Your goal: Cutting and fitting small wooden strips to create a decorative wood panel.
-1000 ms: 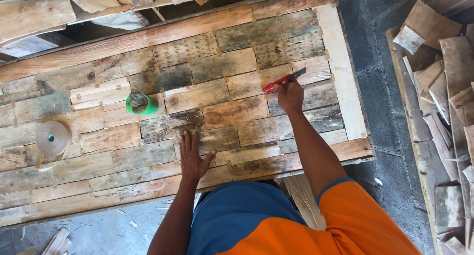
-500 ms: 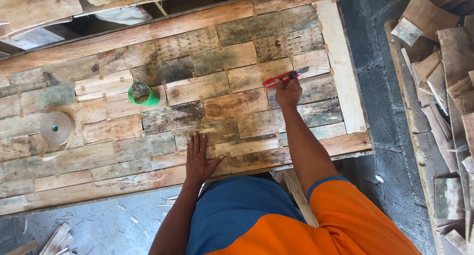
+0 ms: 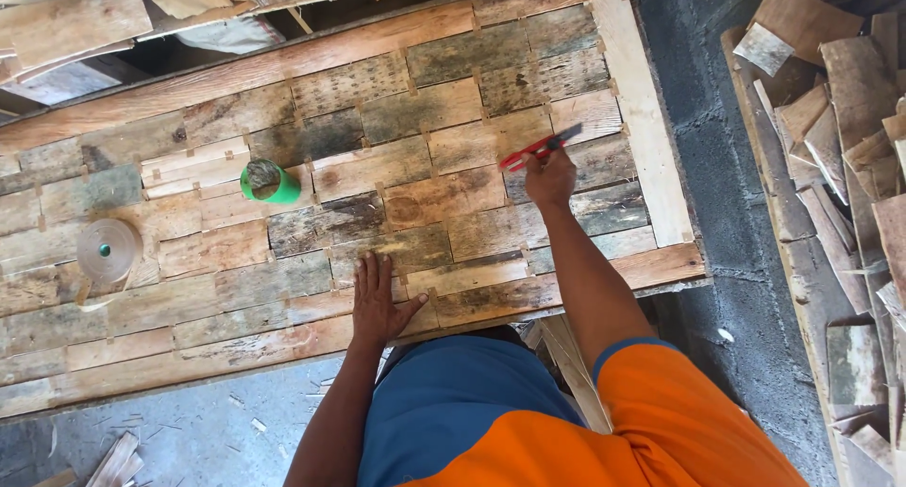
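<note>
Since the earlier frame we have leaned in a little, and the right hand (image 3: 550, 177) has barely shifted along the panel (image 3: 651, 166) of patchwork boards. We judge the marking or scraping step is in hand; next calls for a steady stroke along a seam. Our left hand (image 3: 379, 300) lies flat near the front edge, fingers spread, bracing. Right fingers are pinched round the red tool (image 3: 540, 148); its tip is too small to tell. The green cup (image 3: 269, 181) sits untouched, well apart.

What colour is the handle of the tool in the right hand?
Red, with a darker tip; the tool in the right hand shows clearly in the head view.
</note>
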